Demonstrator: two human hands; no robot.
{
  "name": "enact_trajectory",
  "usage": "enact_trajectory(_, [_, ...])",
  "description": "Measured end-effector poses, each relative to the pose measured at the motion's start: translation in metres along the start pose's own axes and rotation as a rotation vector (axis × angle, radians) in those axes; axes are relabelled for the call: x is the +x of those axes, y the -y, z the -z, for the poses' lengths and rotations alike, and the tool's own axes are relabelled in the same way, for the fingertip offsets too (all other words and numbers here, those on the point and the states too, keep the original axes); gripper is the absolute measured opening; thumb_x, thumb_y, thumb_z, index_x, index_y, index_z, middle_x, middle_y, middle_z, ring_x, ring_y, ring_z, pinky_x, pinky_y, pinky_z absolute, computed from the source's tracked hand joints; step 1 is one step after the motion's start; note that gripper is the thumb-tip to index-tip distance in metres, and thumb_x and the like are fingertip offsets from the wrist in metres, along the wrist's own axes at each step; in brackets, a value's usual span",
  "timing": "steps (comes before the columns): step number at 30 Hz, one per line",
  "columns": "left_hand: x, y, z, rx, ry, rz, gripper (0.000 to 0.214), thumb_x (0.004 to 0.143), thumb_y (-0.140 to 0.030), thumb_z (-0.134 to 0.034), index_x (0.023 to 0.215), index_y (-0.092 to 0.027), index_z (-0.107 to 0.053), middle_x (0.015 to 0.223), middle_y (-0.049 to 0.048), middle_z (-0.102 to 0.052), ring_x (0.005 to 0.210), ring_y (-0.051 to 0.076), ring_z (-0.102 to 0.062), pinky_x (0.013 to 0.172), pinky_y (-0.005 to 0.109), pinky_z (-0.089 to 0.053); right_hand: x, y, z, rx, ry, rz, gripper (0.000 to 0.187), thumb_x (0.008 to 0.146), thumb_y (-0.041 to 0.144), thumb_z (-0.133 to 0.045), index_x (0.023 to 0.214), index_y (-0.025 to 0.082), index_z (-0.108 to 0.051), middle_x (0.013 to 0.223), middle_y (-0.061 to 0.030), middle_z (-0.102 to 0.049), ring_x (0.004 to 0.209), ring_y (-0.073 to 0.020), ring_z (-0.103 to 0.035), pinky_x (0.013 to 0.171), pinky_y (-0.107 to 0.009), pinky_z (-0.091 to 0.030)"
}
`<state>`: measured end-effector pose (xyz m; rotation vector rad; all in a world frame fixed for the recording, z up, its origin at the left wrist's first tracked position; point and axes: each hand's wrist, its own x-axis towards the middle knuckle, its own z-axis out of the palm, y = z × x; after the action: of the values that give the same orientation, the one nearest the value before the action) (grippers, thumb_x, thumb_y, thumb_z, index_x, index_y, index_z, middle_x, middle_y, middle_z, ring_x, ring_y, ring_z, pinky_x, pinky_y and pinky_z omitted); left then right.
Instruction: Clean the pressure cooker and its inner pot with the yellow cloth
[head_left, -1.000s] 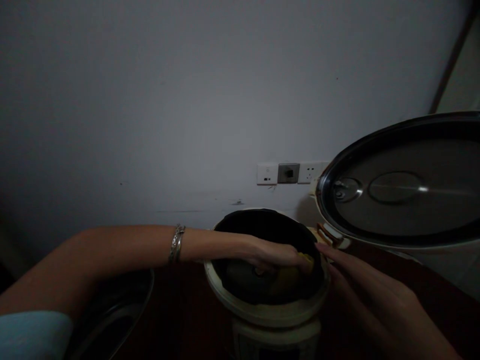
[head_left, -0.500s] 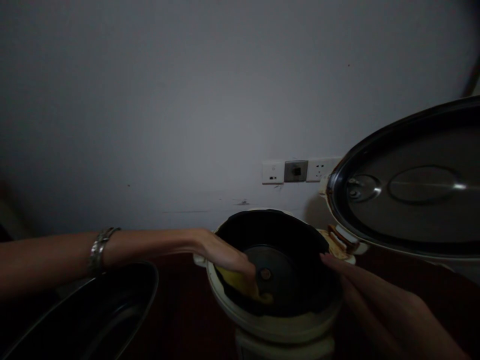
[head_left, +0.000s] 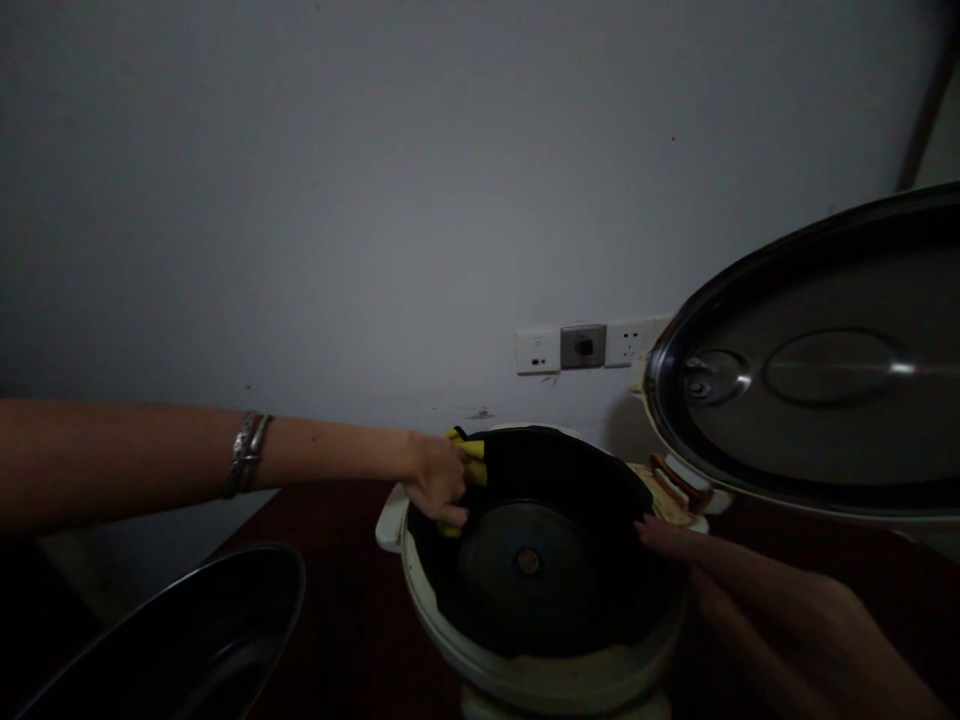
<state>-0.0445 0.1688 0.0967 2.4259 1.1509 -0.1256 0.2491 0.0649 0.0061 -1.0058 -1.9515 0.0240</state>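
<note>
Bracelets [head_left: 241,452], two: silver-coloured, narrow, worn side by side on the left forearm [head_left: 127,460] near the wrist; one textured, one smoother. Left hand [head_left: 436,480]: bare. Right hand [head_left: 802,605]: bare, long-fingered.

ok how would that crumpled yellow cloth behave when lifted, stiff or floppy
The crumpled yellow cloth is probably floppy, since it bunches into folds in the left hand. It is likely light, being small beside the round black pot. Its creased, uneven shape makes rolling unlikely.

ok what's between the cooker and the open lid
The head view shows a brownish hinge there, joining the lid to the cooker's right side.
</note>
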Motion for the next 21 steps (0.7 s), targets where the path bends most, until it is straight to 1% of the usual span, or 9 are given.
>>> enact_trajectory(2, [0.013, 0.009, 0.006, -0.043, 0.025, -0.119, 0.017, 0.048, -0.034, -0.067, 0.038, -0.030, -0.054, 0.084, 0.0025, -0.073, 0.112, 0.025, -0.053, 0.103, 0.032, -0.028, 0.002, 0.002, 0.000, -0.007, 0.002, 0.009, 0.030, 0.083, 0.030, -0.049, 0.108, 0.028, -0.066, 0.104, -0.0022, -0.069, 0.091, -0.0204, -0.067, 0.074, -0.025, -0.057])
enact_trajectory(3, [0.021, 0.012, 0.010, -0.044, 0.053, -0.182, 0.008, 0.049, -0.030, -0.065, 0.044, -0.030, -0.058, 0.095, 0.0004, -0.072, 0.120, 0.023, -0.048, 0.106, 0.030, -0.023, 0.003, 0.003, 0.000, -0.011, 0.008, 0.007, 0.030, 0.083, 0.029, -0.048, 0.107, 0.027, -0.067, 0.104, -0.0026, -0.069, 0.091, -0.0208, -0.067, 0.074, -0.026, -0.057])
enact_trajectory(4, [0.028, 0.013, 0.014, -0.043, 0.079, -0.233, 0.005, 0.049, -0.026, -0.064, 0.050, -0.031, -0.062, 0.104, -0.0015, -0.069, 0.125, 0.021, -0.043, 0.108, 0.029, -0.018, 0.003, 0.004, 0.000, -0.016, 0.014, 0.004, 0.030, 0.083, 0.029, -0.048, 0.106, 0.027, -0.067, 0.104, -0.0028, -0.069, 0.091, -0.0212, -0.067, 0.074, -0.026, -0.057])
enact_trajectory(6, [0.044, 0.014, 0.022, -0.054, 0.114, -0.289, 0.019, 0.047, -0.021, -0.063, 0.061, -0.032, -0.067, 0.115, -0.0040, -0.064, 0.129, 0.020, -0.038, 0.109, 0.028, -0.015, 0.003, 0.005, 0.000, -0.022, 0.018, -0.004, 0.029, 0.083, 0.029, -0.049, 0.105, 0.028, -0.068, 0.105, -0.0030, -0.068, 0.092, -0.0219, -0.067, 0.074, -0.028, -0.057])
enact_trajectory(9, [0.066, 0.008, 0.028, -0.093, 0.159, -0.295, 0.031, 0.046, -0.017, -0.062, 0.070, -0.034, -0.070, 0.118, -0.0065, -0.062, 0.129, 0.019, -0.038, 0.109, 0.028, -0.017, 0.003, 0.006, 0.002, -0.012, 0.002, 0.000, 0.030, 0.081, 0.029, -0.049, 0.104, 0.028, -0.069, 0.105, -0.0035, -0.068, 0.091, -0.0232, -0.067, 0.074, -0.031, -0.058])
enact_trajectory(12, [0.082, 0.000, 0.025, -0.085, 0.207, -0.350, 0.040, 0.048, -0.014, -0.058, 0.079, -0.036, -0.071, 0.120, -0.0078, -0.061, 0.129, 0.020, -0.038, 0.109, 0.030, -0.017, 0.003, 0.008, 0.003, 0.009, 0.007, -0.016, 0.030, 0.080, 0.029, -0.050, 0.104, 0.028, -0.069, 0.104, -0.0047, -0.069, 0.090, -0.0243, -0.067, 0.072, -0.032, -0.058])
enact_trajectory(15, [0.092, -0.005, 0.019, -0.042, 0.245, -0.471, 0.052, 0.049, -0.008, -0.053, 0.088, -0.039, -0.071, 0.120, -0.0098, -0.060, 0.129, 0.020, -0.038, 0.109, 0.032, -0.018, 0.004, 0.010, 0.004, 0.004, 0.019, -0.021, 0.031, 0.080, 0.028, -0.050, 0.105, 0.026, -0.068, 0.104, -0.0059, -0.068, 0.090, -0.0245, -0.067, 0.072, -0.032, -0.058])
enact_trajectory(19, [0.102, -0.004, 0.013, -0.035, 0.257, -0.482, 0.059, 0.053, -0.006, -0.049, 0.093, -0.046, -0.068, 0.119, -0.0139, -0.059, 0.128, 0.019, -0.040, 0.107, 0.035, -0.025, 0.006, 0.012, 0.004, -0.020, 0.014, 0.019, 0.031, 0.080, 0.026, -0.049, 0.104, 0.023, -0.069, 0.104, -0.0063, -0.068, 0.090, -0.0235, -0.067, 0.071, -0.029, -0.058])
enact_trajectory(21, [0.106, -0.003, 0.012, -0.020, 0.270, -0.523, 0.060, 0.056, -0.007, -0.049, 0.096, -0.047, -0.066, 0.120, -0.0143, -0.059, 0.128, 0.019, -0.040, 0.108, 0.036, -0.023, 0.008, 0.013, 0.005, -0.029, 0.013, 0.035, 0.032, 0.079, 0.024, -0.049, 0.104, 0.023, -0.069, 0.103, -0.0063, -0.068, 0.089, -0.0230, -0.067, 0.070, -0.029, -0.058])
